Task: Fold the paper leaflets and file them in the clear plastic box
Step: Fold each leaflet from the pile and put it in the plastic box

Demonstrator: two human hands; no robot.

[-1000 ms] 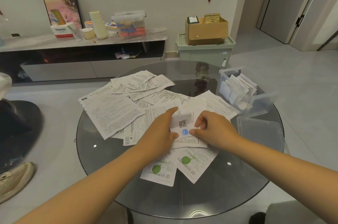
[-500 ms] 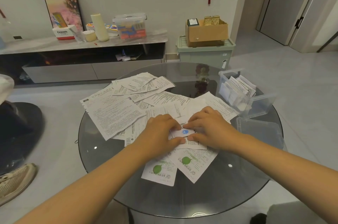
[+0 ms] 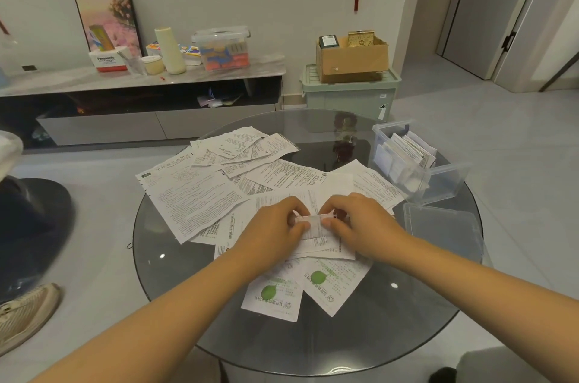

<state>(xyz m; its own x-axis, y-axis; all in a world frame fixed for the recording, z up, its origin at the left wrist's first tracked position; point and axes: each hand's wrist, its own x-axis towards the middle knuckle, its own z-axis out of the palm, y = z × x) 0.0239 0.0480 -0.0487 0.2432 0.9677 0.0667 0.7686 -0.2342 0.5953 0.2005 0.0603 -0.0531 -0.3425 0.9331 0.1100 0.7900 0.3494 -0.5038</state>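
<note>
Hands: your left hand and right hand meet over the middle of the round glass table, knuckles up, fingers curled.
Grip: both of your hands pinch the same small leaflet between thumb and fingers, one at each end; it looks partly folded, with a narrow strip of print showing between your thumbs.
Leaflet position: it sits just above the spread of loose leaflets, which cover the table's far and left part, overlapping one another.
Near papers: two sheets with green leaf marks lie flat just below your hands, towards you.
Box: the clear plastic box stands open at the table's right edge, well apart from your hands, with folded leaflets standing upright inside.
Lid: a clear lid lies flat just in front of the box, near your right forearm.
</note>
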